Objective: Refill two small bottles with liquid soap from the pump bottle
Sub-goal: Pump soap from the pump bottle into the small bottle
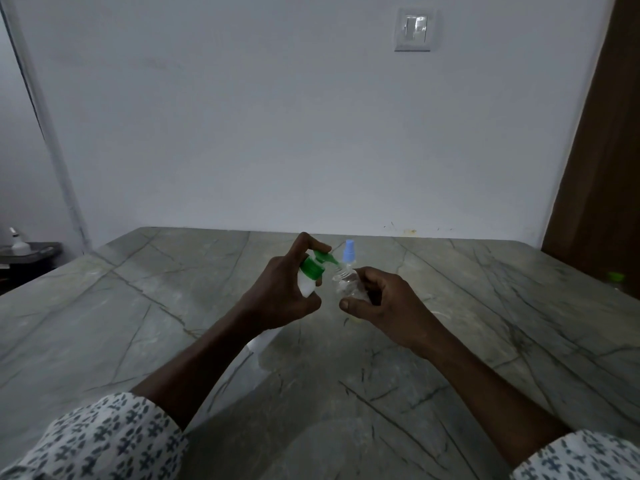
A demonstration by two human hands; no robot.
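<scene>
Soap pump bottle (311, 269) held above the table (138, 306), its nozzle at a small clear bottle's (344, 285) mouth.
Left hand (277, 296) fingers clasp the pump bottle; right hand (381, 299) fingers grip the clear bottle just right of it; a blue-capped spray bottle (348, 251) stands just behind.

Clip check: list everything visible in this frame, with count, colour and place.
pump bottle: 1, white, green pump head, tilted in left hand
small clear bottle: 1, transparent, in right hand, at the nozzle
spray bottle: 1, blue cap, standing behind the hands
table: 1, grey-green veined stone
wall switch: 1, white, upper right
white bottle: 1, dark shelf, far left
green object: 1, right edge, too blurred to identify
left hand: grips pump bottle
right hand: holds small clear bottle
sleeves: 2, white, dark print
</scene>
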